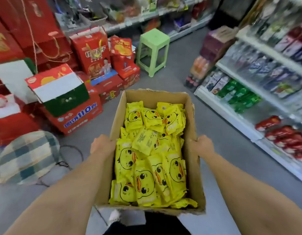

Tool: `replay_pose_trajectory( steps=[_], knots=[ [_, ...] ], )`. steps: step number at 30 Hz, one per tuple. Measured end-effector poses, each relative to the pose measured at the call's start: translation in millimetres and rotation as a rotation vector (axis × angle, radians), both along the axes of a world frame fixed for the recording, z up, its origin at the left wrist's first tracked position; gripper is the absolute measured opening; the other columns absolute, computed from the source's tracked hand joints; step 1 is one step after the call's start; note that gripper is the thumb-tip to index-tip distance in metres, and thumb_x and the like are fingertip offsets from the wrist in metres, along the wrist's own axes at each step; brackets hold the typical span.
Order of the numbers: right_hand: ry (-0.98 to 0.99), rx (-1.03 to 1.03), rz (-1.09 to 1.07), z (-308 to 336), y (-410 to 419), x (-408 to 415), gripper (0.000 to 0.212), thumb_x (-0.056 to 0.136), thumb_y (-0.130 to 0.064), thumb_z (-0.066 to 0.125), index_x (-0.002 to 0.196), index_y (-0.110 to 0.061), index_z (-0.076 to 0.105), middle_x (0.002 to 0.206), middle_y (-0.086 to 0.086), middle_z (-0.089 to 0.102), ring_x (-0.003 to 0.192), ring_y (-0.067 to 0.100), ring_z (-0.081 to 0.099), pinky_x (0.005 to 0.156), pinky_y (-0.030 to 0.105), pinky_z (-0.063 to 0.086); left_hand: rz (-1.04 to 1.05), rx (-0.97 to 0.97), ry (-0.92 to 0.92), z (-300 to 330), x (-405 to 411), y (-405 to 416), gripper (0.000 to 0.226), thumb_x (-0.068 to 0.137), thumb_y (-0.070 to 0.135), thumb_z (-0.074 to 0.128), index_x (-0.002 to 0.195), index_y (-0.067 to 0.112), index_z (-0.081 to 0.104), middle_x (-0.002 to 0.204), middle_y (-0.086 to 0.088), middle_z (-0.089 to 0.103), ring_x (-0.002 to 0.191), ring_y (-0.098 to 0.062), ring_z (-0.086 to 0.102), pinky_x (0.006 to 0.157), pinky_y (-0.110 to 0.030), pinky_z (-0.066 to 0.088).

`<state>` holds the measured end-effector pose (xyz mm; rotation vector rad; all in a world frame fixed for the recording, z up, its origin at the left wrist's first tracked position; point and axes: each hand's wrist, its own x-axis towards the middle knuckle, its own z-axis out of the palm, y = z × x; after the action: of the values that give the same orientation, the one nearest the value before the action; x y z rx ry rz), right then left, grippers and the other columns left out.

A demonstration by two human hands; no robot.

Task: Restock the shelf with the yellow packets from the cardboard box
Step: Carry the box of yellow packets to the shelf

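Cardboard box (192, 163) lies with its long axis pointing away from the person, above the floor (214, 126), beside the shelf (231, 116). Yellow packets (147, 160) fill it. Left hand (102, 145) and right hand (203, 144) each grasp one side wall, fingers curled.

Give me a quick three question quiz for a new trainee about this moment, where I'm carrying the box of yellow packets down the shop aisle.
1. True or false: both hands grip the cardboard box by its side walls.
2. Which stands on the floor ahead of the box? A) a green plastic stool B) a blue bucket C) a metal trolley
3. Fill in: the yellow packets are printed with a cartoon ____ face.

Key
1. True: the left hand holds the left wall and the right hand the right wall.
2. A
3. duck
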<state>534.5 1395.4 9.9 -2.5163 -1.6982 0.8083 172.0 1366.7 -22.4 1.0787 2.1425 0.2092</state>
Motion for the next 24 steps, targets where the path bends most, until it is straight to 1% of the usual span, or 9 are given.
replay_pose_trajectory(
  steps=[2, 4, 6, 8, 11, 15, 18, 21, 24],
  knots=[
    [0.011, -0.012, -0.041, -9, 42, 16, 0.047, 0.093, -0.02, 0.055, 0.054, -0.008, 0.032, 0.057, 0.009, 0.041, 0.06, 0.027, 0.045, 0.051, 0.03, 0.032, -0.042, 0.0, 0.013, -4, 13, 52, 0.042, 0.086, 0.04, 0.062, 0.063, 0.008, 0.048, 0.076, -0.012, 0.06, 0.069, -0.029, 0.057, 0.063, -0.031, 0.046],
    [0.026, -0.016, -0.053, -17, 85, 30, 0.045, 0.094, -0.02, 0.054, 0.057, -0.007, 0.034, 0.067, 0.015, 0.048, 0.065, 0.028, 0.048, 0.058, 0.03, 0.034, -0.044, 0.012, 0.009, -5, 28, 100, 0.041, 0.086, 0.041, 0.064, 0.064, 0.01, 0.05, 0.077, -0.012, 0.06, 0.071, -0.029, 0.057, 0.064, -0.031, 0.047],
    [0.051, -0.023, -0.068, -24, 131, 46, 0.044, 0.095, -0.021, 0.055, 0.059, -0.006, 0.035, 0.072, 0.017, 0.05, 0.064, 0.028, 0.047, 0.057, 0.031, 0.033, -0.041, 0.007, 0.006, -6, 42, 147, 0.041, 0.085, 0.042, 0.065, 0.063, 0.011, 0.05, 0.076, -0.011, 0.06, 0.073, -0.031, 0.06, 0.065, -0.033, 0.049],
    [0.063, -0.029, -0.087, -27, 178, 61, 0.043, 0.094, -0.023, 0.056, 0.06, -0.007, 0.035, 0.064, 0.011, 0.047, 0.058, 0.024, 0.045, 0.049, 0.032, 0.029, -0.047, -0.011, 0.025, -4, 56, 191, 0.043, 0.086, 0.042, 0.065, 0.059, 0.012, 0.048, 0.082, -0.015, 0.065, 0.077, -0.034, 0.063, 0.069, -0.035, 0.053],
    [0.049, -0.008, -0.078, -25, 245, 77, 0.045, 0.091, -0.023, 0.057, 0.057, -0.009, 0.031, 0.055, 0.005, 0.039, 0.053, 0.024, 0.039, 0.045, 0.029, 0.024, -0.054, -0.016, 0.044, 1, 71, 254, 0.043, 0.086, 0.041, 0.064, 0.061, 0.01, 0.05, 0.084, -0.017, 0.066, 0.08, -0.036, 0.064, 0.072, -0.038, 0.055],
    [0.068, 0.029, -0.105, -18, 328, 91, 0.045, 0.088, -0.021, 0.056, 0.055, -0.011, 0.027, 0.052, 0.005, 0.037, 0.049, 0.021, 0.036, 0.046, 0.027, 0.025, -0.053, -0.006, 0.019, 9, 86, 337, 0.041, 0.086, 0.041, 0.065, 0.064, 0.01, 0.051, 0.082, -0.014, 0.062, 0.081, -0.035, 0.063, 0.069, -0.034, 0.051],
    [0.06, 0.036, -0.111, -16, 396, 96, 0.046, 0.089, -0.021, 0.057, 0.054, -0.011, 0.028, 0.05, 0.006, 0.037, 0.05, 0.023, 0.039, 0.046, 0.028, 0.028, -0.062, -0.016, -0.01, 8, 89, 409, 0.038, 0.085, 0.04, 0.065, 0.066, 0.01, 0.051, 0.083, -0.012, 0.062, 0.082, -0.034, 0.063, 0.07, -0.034, 0.052],
    [0.049, 0.051, -0.138, -18, 464, 96, 0.045, 0.089, -0.021, 0.058, 0.055, -0.01, 0.031, 0.05, 0.006, 0.039, 0.052, 0.023, 0.041, 0.048, 0.029, 0.031, -0.098, -0.006, -0.04, 0, 85, 486, 0.039, 0.086, 0.038, 0.065, 0.065, 0.009, 0.049, 0.087, -0.014, 0.063, 0.084, -0.034, 0.063, 0.065, -0.032, 0.047],
    [0.016, 0.034, -0.161, -19, 532, 91, 0.039, 0.09, -0.024, 0.057, 0.061, -0.006, 0.038, 0.057, 0.009, 0.043, 0.056, 0.025, 0.044, 0.05, 0.031, 0.031, -0.154, 0.001, -0.052, -10, 79, 573, 0.04, 0.088, 0.04, 0.064, 0.067, 0.01, 0.049, 0.093, -0.016, 0.065, 0.087, -0.033, 0.063, 0.067, -0.032, 0.045]
  ],
)
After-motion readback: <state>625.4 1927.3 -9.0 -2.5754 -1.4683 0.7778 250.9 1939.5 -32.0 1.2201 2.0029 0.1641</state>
